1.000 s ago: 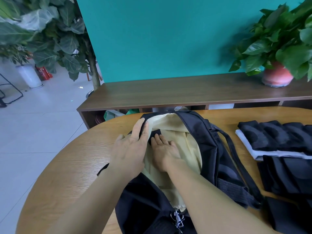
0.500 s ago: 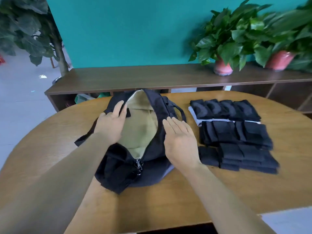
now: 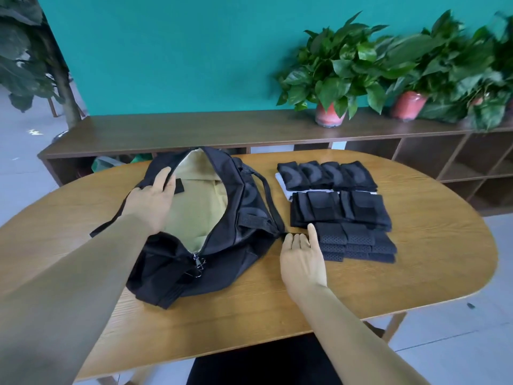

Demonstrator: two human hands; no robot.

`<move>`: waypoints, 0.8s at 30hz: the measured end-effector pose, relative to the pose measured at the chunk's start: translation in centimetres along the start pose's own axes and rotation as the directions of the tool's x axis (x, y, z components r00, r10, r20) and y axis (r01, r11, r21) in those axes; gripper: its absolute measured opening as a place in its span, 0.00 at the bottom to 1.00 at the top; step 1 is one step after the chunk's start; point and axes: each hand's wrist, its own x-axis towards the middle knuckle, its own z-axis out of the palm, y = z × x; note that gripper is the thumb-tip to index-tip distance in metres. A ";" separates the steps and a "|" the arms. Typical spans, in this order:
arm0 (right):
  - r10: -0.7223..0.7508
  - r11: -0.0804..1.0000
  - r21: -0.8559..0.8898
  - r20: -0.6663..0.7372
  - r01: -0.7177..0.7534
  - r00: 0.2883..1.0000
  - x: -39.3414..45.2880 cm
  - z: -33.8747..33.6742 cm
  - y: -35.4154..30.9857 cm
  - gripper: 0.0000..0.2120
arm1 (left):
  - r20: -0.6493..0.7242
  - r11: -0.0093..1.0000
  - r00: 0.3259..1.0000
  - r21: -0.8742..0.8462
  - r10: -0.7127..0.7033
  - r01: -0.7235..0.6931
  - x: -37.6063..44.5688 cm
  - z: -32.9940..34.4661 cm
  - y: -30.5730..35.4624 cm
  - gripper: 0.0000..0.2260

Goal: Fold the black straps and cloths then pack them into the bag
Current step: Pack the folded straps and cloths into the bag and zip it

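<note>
Two hands — left hand grips bag rim; right hand flat.

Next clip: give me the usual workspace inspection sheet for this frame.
Surface: oval wooden table.
Job's things: black bag unzipped, beige lining showing; folded black pieces stacked in three rows right of it.
Clutter: nothing seen.
Grippers: left hand holds the bag's opening edge; right hand open, at the nearest row.
Cables: nothing seen.
Surroundings: low wooden shelf, potted plants, teal wall.

Wooden table, bag (unzipped), folded cloths
</note>
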 end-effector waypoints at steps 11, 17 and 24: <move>0.098 0.944 0.328 -0.207 -0.025 0.974 -2.0 1.0 0.0 0.18 | -0.003 0.996 0.999 -0.088 0.033 -0.033 -1.0 0.2 1.0 0.42; 0.356 0.863 0.496 -0.460 -0.097 0.814 -1.7 -2.4 1.7 0.06 | -0.025 0.972 0.997 -0.222 0.076 -0.079 -1.0 -0.8 1.6 0.44; 0.379 0.872 0.489 -0.674 -0.002 0.634 1.6 -7.5 0.9 0.15 | -0.060 0.910 0.992 -0.397 0.107 -0.122 -0.1 -1.5 3.3 0.46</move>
